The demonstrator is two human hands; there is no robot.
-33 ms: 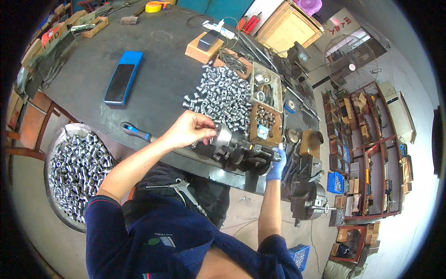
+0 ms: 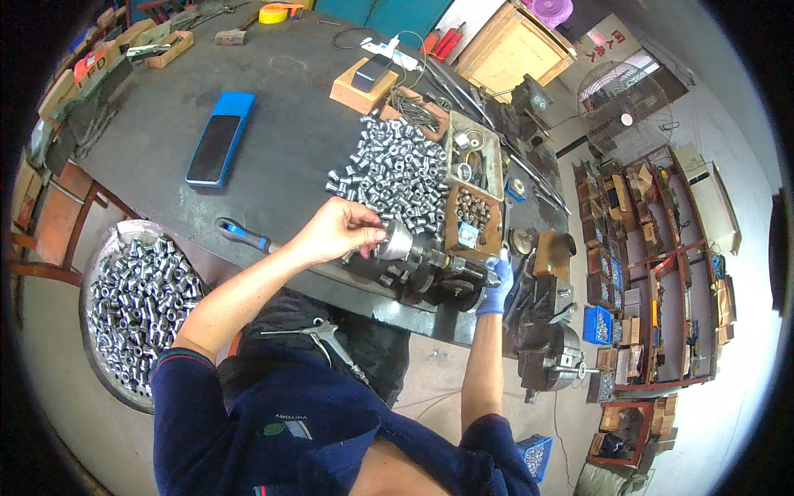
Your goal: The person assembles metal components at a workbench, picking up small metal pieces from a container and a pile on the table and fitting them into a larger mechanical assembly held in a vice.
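Silvery chuck (image 2: 398,241), left hand (image 2: 337,232) at end

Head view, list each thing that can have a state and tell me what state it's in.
Left hand: bare, fingers curled at the round metal piece.
Right hand: blue-gloved, at the right end of the metal fixture, grip unclear.
Metal fittings: heaped loose on the bench.
Round pan: loaded with fittings.
Air gun: lying on black cloth.
Brown box: open, holding small parts.
Fan: cannot tell whether running.
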